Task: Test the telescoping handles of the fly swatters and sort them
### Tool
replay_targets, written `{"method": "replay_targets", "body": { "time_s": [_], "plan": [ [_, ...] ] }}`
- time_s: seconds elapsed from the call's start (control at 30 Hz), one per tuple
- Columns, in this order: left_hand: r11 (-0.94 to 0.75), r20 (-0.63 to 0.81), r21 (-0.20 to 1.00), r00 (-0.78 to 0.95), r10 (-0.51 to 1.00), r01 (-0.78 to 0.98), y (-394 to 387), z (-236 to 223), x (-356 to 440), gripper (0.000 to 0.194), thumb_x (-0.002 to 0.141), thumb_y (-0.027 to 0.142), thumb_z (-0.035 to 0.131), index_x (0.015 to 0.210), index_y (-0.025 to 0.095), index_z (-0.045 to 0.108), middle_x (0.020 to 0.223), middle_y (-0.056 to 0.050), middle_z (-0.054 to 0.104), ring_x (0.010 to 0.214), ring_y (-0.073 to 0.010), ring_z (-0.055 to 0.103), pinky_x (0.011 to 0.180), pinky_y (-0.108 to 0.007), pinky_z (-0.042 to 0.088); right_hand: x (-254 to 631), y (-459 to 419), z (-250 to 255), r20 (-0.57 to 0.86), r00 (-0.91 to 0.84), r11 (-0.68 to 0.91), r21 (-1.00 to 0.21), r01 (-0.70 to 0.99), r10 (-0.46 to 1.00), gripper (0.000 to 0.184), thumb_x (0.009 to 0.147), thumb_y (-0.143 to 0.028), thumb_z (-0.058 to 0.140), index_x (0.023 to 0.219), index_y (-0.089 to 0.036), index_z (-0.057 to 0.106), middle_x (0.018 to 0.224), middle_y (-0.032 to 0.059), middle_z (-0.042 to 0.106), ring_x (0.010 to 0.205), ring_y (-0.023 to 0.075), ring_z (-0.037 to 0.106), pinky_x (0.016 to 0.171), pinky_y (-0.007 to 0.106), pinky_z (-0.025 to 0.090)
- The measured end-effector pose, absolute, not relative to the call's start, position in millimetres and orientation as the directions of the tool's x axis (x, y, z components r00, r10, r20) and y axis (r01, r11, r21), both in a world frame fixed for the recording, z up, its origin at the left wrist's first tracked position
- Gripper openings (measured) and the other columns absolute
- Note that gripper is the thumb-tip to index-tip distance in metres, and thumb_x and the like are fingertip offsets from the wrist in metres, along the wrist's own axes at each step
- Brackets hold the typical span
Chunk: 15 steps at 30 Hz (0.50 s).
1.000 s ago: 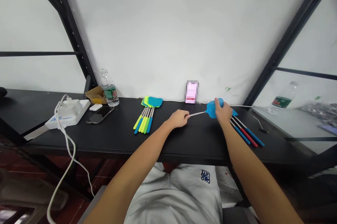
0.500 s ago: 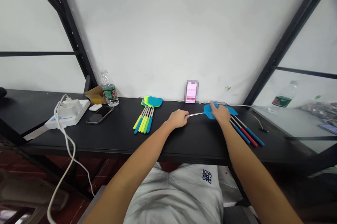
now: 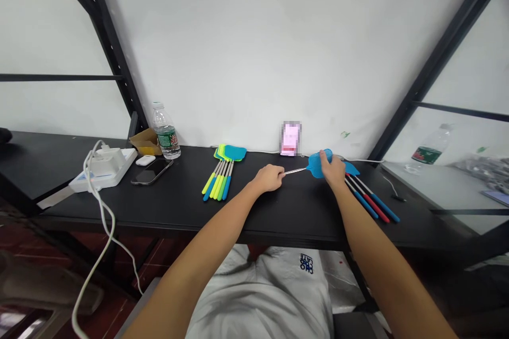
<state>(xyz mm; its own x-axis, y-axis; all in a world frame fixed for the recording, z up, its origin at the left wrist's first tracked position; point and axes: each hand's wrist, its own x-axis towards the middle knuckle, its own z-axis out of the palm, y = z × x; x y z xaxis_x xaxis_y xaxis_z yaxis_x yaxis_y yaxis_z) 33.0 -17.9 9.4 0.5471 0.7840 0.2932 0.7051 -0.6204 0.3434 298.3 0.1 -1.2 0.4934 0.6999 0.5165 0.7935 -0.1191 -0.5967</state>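
My left hand (image 3: 269, 178) is closed around the handle end of a blue fly swatter (image 3: 316, 164), whose thin metal rod runs to the right. My right hand (image 3: 333, 171) grips the swatter's blue mesh head, tilted up a little off the black table (image 3: 178, 206). Just right of that hand lie several more swatters (image 3: 371, 201) with red and blue handles. A neat bundle of swatters (image 3: 220, 177) with yellow, green and blue handles lies to the left of my left hand.
At the left stand a water bottle (image 3: 166, 132), a phone (image 3: 151, 171), a white earbud case (image 3: 145, 159), a small cardboard box (image 3: 145, 142) and a white power strip (image 3: 104, 167) with a cable hanging off the edge. A pink phone (image 3: 290, 139) leans on the wall. Black shelf posts flank the table.
My right hand has lifted the swatter's head slightly off the table again after pressing it flat half a second ago. My left hand has stayed on the handle.
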Motion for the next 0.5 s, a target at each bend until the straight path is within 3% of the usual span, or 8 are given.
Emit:
{"method": "replay_targets", "body": {
  "time_s": [0.33,0.5],
  "plan": [
    [-0.600,0.306,0.403,0.516,0.800,0.691,-16.2,8.9,31.7,0.023,0.090,0.029,0.048,0.081,0.021,0.067,0.081,-0.006,0.068,0.074,-0.0194,0.060,0.066,-0.027,0.042,293.2,-1.8,1.2,0.526,0.491,-0.045,-0.649,0.759,0.694,0.058,0.087,-0.071,0.035,0.086,-0.018,0.057,0.093,0.0179,0.067,0.097,0.0320,0.060,0.087,0.040,0.042],
    [-0.576,0.407,0.485,0.413,0.815,0.658,-10.5,5.5,38.8,0.025,0.092,0.029,0.043,0.088,0.021,0.066,0.083,-0.005,0.068,0.076,-0.0182,0.060,0.070,-0.027,0.043,290.0,0.0,7.0,0.529,0.636,0.004,-0.770,0.638,0.561,0.055,0.091,-0.065,0.028,0.097,-0.016,0.054,0.097,0.0159,0.066,0.095,0.0269,0.061,0.083,0.038,0.046]
  ]
}}
